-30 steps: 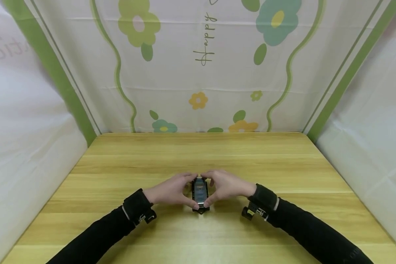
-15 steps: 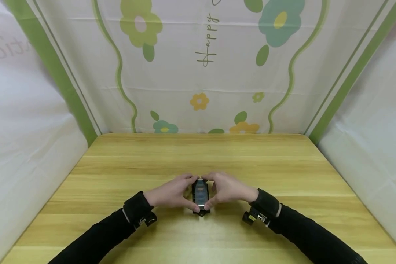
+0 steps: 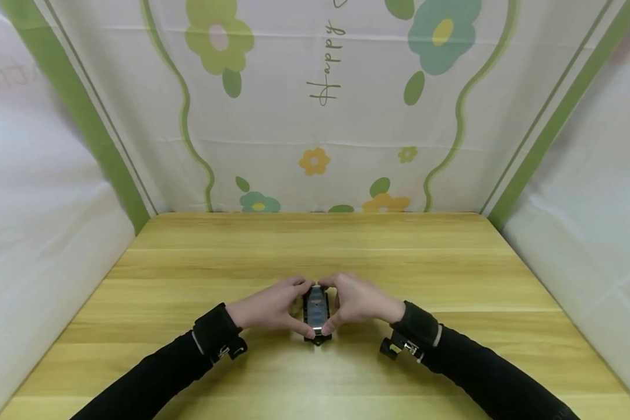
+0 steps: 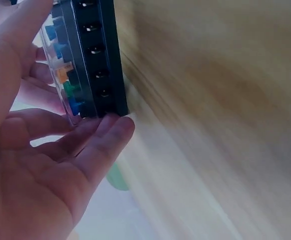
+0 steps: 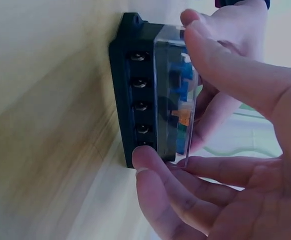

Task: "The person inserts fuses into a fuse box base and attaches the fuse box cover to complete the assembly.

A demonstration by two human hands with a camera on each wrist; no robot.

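Note:
A black fuse box [image 3: 317, 309] with metal screw terminals along its sides stands on the wooden table in front of me. Its clear cover [image 5: 166, 95] is on top, and blue, orange and green blade fuses [image 5: 183, 116] show through it. My left hand [image 3: 270, 306] grips the box from the left, thumb at the near end and fingers at the far end. From the right, my right hand [image 3: 364, 300] holds it the same way. In the right wrist view, its fingertips [image 5: 148, 157] touch the far end of the base. The wrist views do not show whether the cover is fully seated.
The wooden table [image 3: 315, 245] stretches out on all sides of the hands. White flowered cloth [image 3: 273, 116] hangs behind its far edge, and pale cloth walls [image 3: 37, 175] stand at the left and right. Both wrists carry black straps with small cameras.

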